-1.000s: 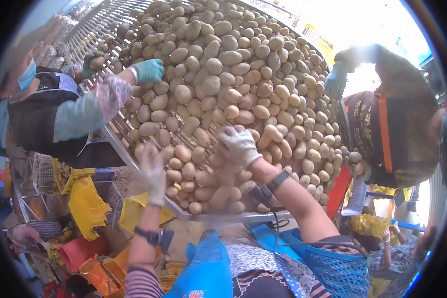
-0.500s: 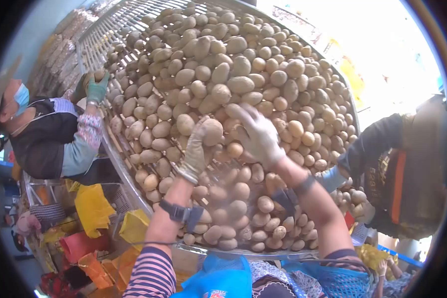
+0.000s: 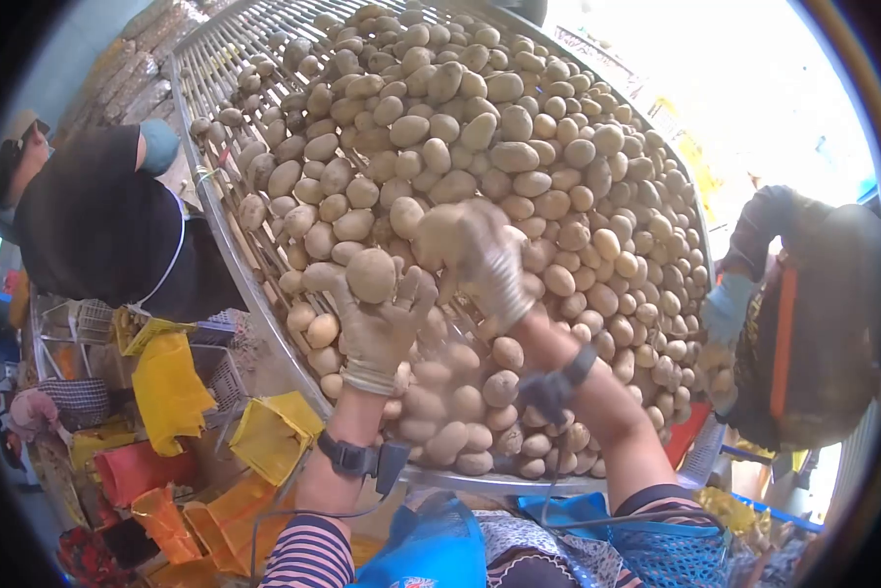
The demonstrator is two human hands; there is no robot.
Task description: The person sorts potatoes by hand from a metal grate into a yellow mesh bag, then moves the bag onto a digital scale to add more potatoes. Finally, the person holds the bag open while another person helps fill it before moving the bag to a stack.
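My left hand (image 3: 374, 338), in a pale glove, is turned palm up with its fingers curved around a round potato (image 3: 371, 275). Beside it, my right hand (image 3: 488, 263), also gloved, is smeared by motion over the heap. Its fingertips are close to a blurred potato (image 3: 440, 235), and I cannot see whether they grip it. Many brown potatoes (image 3: 514, 157) lie piled on a slatted metal sorting table (image 3: 249, 44). Several more potatoes (image 3: 450, 441) lie near my forearms.
A metal rim (image 3: 254, 294) edges the table. One person (image 3: 102, 220) stands at the left, another (image 3: 803, 323) at the right with a gloved hand low by the potatoes. Yellow sacks (image 3: 171, 392), a red container (image 3: 142, 470) and crates (image 3: 215, 372) sit at lower left.
My left hand has turned palm up and shifted slightly left and down with the potato. My right hand has moved a little left and down. The person at left has turned away from the table.
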